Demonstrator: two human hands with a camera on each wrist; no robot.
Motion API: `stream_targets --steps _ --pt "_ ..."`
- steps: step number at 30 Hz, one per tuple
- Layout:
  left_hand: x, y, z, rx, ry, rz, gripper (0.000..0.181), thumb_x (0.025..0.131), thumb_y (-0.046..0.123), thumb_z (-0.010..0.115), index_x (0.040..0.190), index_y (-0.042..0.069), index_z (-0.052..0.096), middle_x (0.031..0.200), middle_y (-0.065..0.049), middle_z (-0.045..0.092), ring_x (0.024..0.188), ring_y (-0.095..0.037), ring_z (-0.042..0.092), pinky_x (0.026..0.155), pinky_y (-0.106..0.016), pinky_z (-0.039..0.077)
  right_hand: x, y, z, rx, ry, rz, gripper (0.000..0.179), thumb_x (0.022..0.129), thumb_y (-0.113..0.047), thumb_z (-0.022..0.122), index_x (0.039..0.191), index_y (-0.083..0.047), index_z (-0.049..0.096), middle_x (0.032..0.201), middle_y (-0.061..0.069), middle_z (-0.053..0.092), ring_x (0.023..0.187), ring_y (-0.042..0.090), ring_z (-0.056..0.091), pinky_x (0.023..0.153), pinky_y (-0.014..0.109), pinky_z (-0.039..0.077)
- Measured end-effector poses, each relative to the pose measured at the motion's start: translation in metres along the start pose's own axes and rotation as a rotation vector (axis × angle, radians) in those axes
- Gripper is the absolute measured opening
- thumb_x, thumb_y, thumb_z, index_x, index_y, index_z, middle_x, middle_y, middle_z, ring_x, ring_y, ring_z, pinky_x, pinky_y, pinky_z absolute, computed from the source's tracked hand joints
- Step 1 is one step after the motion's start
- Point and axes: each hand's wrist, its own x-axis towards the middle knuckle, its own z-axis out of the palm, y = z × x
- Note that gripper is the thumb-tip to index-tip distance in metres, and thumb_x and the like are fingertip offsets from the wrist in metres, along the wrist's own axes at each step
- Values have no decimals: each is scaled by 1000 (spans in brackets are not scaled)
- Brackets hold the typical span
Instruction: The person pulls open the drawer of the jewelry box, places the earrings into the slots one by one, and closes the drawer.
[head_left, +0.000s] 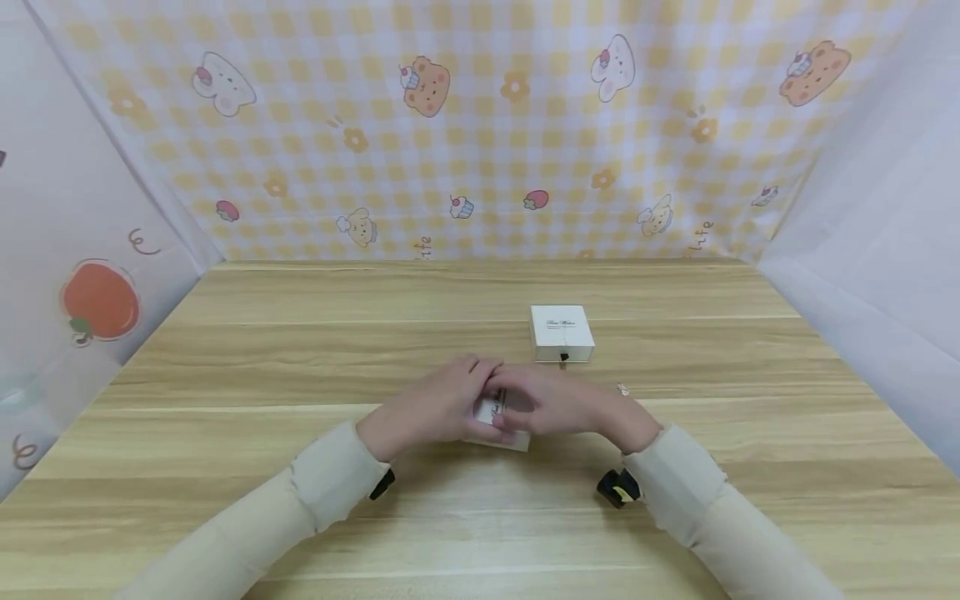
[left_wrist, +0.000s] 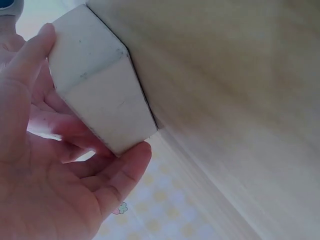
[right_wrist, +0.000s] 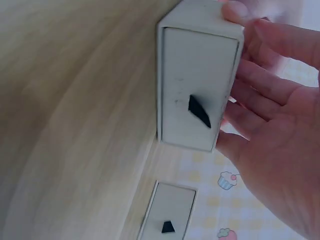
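Observation:
A small white box (head_left: 517, 442) with dark lettering on top stands on the table between both hands. My left hand (head_left: 438, 408) grips it from the left, thumb along the near side and fingertips at a far corner, as the left wrist view shows on the box (left_wrist: 102, 85). From the right, my right hand (head_left: 562, 400) curls over the box, thumb at its near top edge and fingers behind it. A black pull tab (right_wrist: 200, 111) sticks out of the drawer front facing the right wrist view. The hands overlap at the far edge, hiding part of the lid.
Behind the hands is a second white box (head_left: 562, 329) with lettering and a black tab. A tiny silvery piece (head_left: 623, 389) lies just beyond the right wrist. The wooden table (head_left: 300, 333) ends at a yellow checked curtain (head_left: 480, 150), with white cloth at both sides.

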Motion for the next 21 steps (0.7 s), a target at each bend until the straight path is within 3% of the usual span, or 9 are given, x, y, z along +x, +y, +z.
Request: stream_targets --steps 4,9,14,21 --pt "-2 2 0 3 -8 -24 86 72 59 69 135 7 43 113 -5 55 94 -15 52 81 -29 47 -9 -1 3 -74 8 37 51 90 -31 58 135 -10 47 144 3 41 134 20 36 110 39 30" --pt "-6 6 -1 32 -21 -44 90 70 66 65 138 12 41 107 -2 54 83 -11 48 69 -24 44 -20 -4 4 -148 -1 74 63 87 -31 64 140 -6 40 151 7 28 139 25 27 111 42 26" --pt "-9 8 -1 96 -8 -39 91 70 68 62 140 14 39 98 -1 53 74 -9 45 60 -21 41 -25 -5 7 -200 12 51 65 86 -30 66 140 -4 40 152 9 27 139 26 27 111 43 27" --pt "-15 11 0 160 -37 -66 97 73 69 58 144 7 33 106 -8 57 78 -12 47 62 -25 42 -26 -8 11 -240 30 34 64 86 -32 64 139 -6 41 150 9 31 139 26 27 112 43 24"
